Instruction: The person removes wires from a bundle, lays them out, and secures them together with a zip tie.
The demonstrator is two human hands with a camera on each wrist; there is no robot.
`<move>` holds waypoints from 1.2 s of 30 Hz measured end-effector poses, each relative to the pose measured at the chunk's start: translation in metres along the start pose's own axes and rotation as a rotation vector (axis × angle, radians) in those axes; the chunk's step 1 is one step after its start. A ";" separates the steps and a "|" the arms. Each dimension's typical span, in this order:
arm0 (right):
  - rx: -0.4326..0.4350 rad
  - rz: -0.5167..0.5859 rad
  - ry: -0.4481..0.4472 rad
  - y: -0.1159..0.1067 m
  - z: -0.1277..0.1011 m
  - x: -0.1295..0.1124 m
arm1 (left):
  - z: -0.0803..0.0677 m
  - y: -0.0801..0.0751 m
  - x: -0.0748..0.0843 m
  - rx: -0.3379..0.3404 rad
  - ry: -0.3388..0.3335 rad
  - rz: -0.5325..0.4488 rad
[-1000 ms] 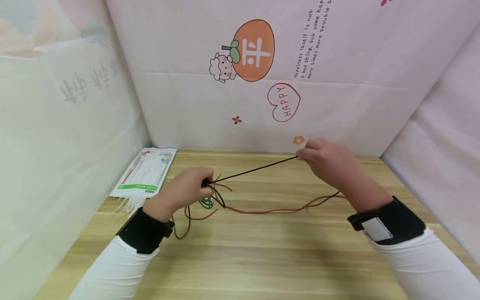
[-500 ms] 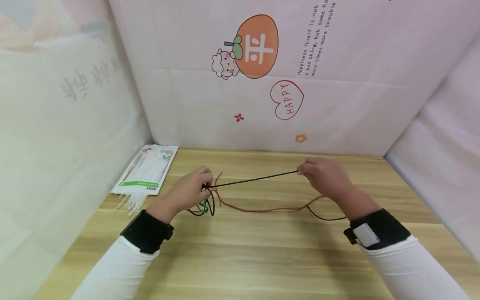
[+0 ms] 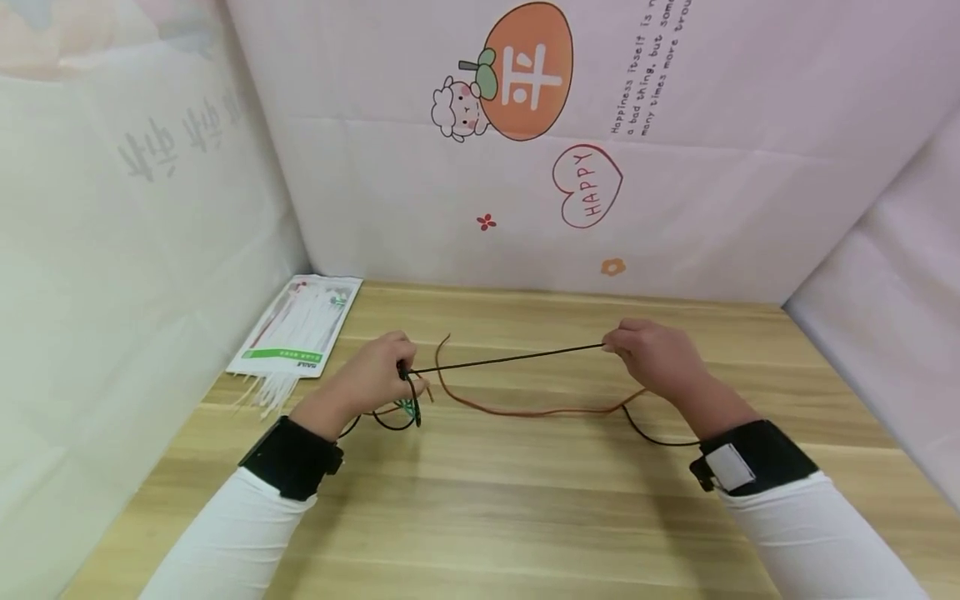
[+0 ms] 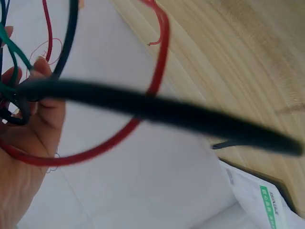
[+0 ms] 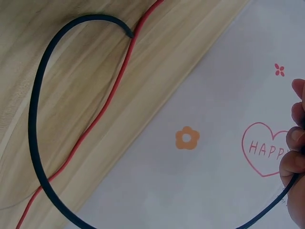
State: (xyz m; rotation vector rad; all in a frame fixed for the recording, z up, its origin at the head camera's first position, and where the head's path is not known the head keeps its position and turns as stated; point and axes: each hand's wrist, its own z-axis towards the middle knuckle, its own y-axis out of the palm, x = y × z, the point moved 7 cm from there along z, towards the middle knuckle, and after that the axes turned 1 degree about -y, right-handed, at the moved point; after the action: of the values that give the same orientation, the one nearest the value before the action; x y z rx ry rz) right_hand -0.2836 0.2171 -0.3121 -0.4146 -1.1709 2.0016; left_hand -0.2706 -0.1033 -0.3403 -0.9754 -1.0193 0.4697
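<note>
A black wire (image 3: 510, 359) runs nearly taut between both hands above the table in the head view. My left hand (image 3: 372, 377) grips its left part together with bunched loops, among which a green wire (image 4: 16, 51) and a red wire (image 4: 119, 136) show in the left wrist view. At the right, my right hand (image 3: 660, 360) pinches the black wire between thumb and fingers. Its loose part hangs in a wide curve, seen as a dark loop (image 5: 32, 114) in the right wrist view. Below the taut stretch lies a long red wire (image 3: 525, 413), its left end curving up.
At the back left of the wooden table (image 3: 525, 517) lies a plastic bag of white cable ties (image 3: 296, 325), with several ties (image 3: 272, 392) sticking out of its near end. White printed sheets form a back wall (image 3: 360, 200) and side walls (image 3: 150, 275).
My right hand has come down, so the black wire slants less. The red wire's left end has come apart from the bunch at my left hand. The head view has shifted slightly.
</note>
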 end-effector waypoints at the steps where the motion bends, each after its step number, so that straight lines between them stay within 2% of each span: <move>1: -0.004 -0.001 0.004 0.001 -0.001 0.001 | 0.000 -0.001 -0.001 0.010 -0.001 -0.009; 5: -0.015 -0.007 0.029 0.002 -0.002 0.006 | 0.000 -0.001 -0.005 0.021 0.022 -0.040; 8: -0.014 -0.009 0.054 0.000 -0.002 0.011 | -0.002 0.001 -0.004 -0.008 0.047 -0.072; 12: 0.014 -0.024 0.069 -0.004 -0.002 0.017 | -0.002 0.004 0.000 -0.058 0.034 -0.133; 18: 0.109 -0.034 0.027 -0.017 0.000 0.015 | 0.001 0.007 -0.009 -0.076 -0.120 -0.221; 20: 0.130 -0.032 0.017 -0.021 0.000 0.015 | 0.001 0.007 -0.010 -0.063 -0.139 -0.213; 26: 0.161 -0.037 -0.018 -0.023 -0.001 0.012 | 0.001 0.002 -0.007 -0.003 -0.100 -0.148; 31: 0.180 -0.042 -0.042 -0.022 -0.003 0.010 | 0.000 0.004 -0.013 -0.009 -0.133 -0.129; 36: 0.163 -0.039 -0.037 -0.019 -0.002 0.010 | -0.003 0.008 -0.017 -0.036 -0.194 -0.110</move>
State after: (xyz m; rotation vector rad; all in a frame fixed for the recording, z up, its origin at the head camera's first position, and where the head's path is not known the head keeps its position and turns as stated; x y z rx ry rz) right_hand -0.2803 0.2313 -0.2963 -0.2711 -1.0204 2.0598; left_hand -0.2753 -0.1131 -0.3564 -0.9123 -1.2534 0.4619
